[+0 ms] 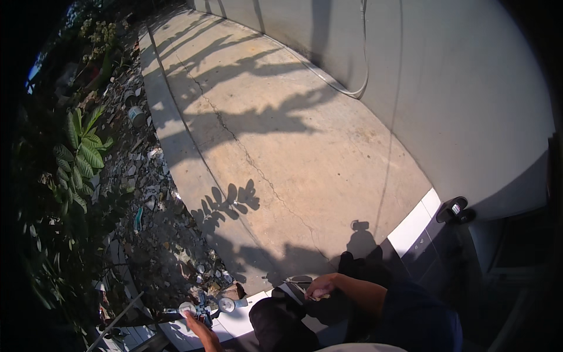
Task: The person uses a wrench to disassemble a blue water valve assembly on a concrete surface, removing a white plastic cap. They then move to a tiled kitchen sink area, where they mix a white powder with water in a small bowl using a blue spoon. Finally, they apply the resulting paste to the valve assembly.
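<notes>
At the bottom edge, my left hand (200, 330) touches a round white top (187, 308) on grey metal fittings (204, 311); whether it grips them is unclear. A similar pale round fitting (226, 304) sits just to their right. My right hand (321, 286) is closed, with a small pale thing at its fingers that I cannot make out. Thin loop-shaped metal (298, 281) shows just left of it, partly hidden. My dark-clad leg (275, 328) lies between the hands.
A cracked concrete path (293, 146) runs ahead beside a grey wall (463, 88) with a hose (358, 92) along it. Rubble (152, 199) and leafy plants (82, 152) border the left. White tiles (410, 229) edge the near step. Black slippers (453, 209) lie at the right.
</notes>
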Demonstrator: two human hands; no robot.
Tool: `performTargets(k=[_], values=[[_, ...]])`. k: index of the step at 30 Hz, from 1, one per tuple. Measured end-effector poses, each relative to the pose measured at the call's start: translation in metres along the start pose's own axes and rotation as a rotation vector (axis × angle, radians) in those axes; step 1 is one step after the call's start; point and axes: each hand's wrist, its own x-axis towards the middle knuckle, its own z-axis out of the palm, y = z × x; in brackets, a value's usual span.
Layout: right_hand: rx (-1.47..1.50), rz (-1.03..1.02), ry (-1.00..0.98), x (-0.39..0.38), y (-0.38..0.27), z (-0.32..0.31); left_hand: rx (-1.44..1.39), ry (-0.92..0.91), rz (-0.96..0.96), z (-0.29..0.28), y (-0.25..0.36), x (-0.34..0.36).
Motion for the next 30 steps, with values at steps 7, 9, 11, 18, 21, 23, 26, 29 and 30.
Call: performTargets(k=[7,9,11,18,21,23,26,29,30], values=[[0.411,-0.335,0.44,-0.201,-0.031,0.229,0.257,-0.517,0.097,0.048,0.17,-0.069],[0.538,-0.495,0.572,-0.234,-0.007,0.296,0.306,-0.775,0.155,0.075,0.211,-0.094],[0.596,-0.659,0.629,-0.242,0.032,0.343,0.345,-1.0,0.216,0.098,0.249,-0.125],[0.127,-1.008,1.437,-0.211,0.197,0.597,0.411,-1.667,0.448,0.134,0.3,-0.297],[0.665,-0.917,1.556,-0.149,0.249,0.691,0.353,-1.923,0.484,0.121,0.271,-0.385],[1.014,-0.87,1.663,-0.107,0.264,0.752,0.441,-2.031,0.444,0.077,0.262,-0.462],[1.922,-1.519,1.282,-0.022,0.303,0.841,0.619,-2.362,0.379,0.033,0.185,-0.556],[2.207,-1.909,1.178,0.018,0.327,0.933,0.615,-2.466,0.439,-0.117,0.159,-0.655],[2.23,-2.124,1.164,0.005,0.323,0.969,0.695,-2.507,0.432,-0.159,0.157,-0.68]])
